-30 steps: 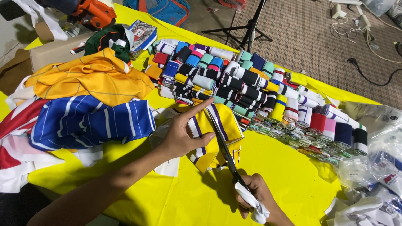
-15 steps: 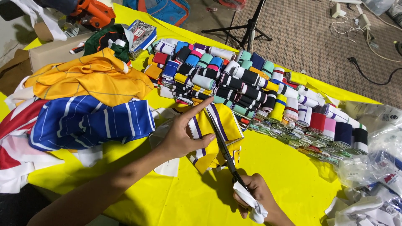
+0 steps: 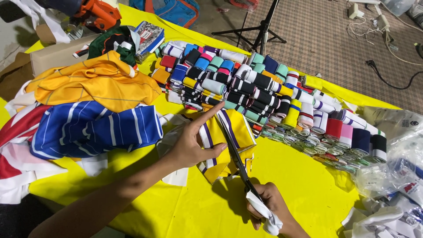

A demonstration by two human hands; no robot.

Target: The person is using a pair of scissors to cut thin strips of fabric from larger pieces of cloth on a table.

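A yellow fabric piece (image 3: 240, 128) with purple and white stripes lies on the yellow table cover (image 3: 308, 185). My left hand (image 3: 191, 143) presses flat on its left part, the forefinger stretched toward the far edge. My right hand (image 3: 269, 209) grips the cloth-wrapped handles of long dark scissors (image 3: 235, 154). The blades lie along the fabric, just right of my left thumb, pointing away from me.
Several rolled striped ribbing bands (image 3: 264, 97) are stacked in rows behind the fabric. Piled at left are folded blue striped cloth (image 3: 92, 128) and orange cloth (image 3: 97, 81). Clear plastic bags (image 3: 396, 172) lie at right. A tripod (image 3: 260, 26) stands on the floor beyond.
The scissors and my right hand have shifted only slightly along the fabric. My left hand stays pressed on the piece.
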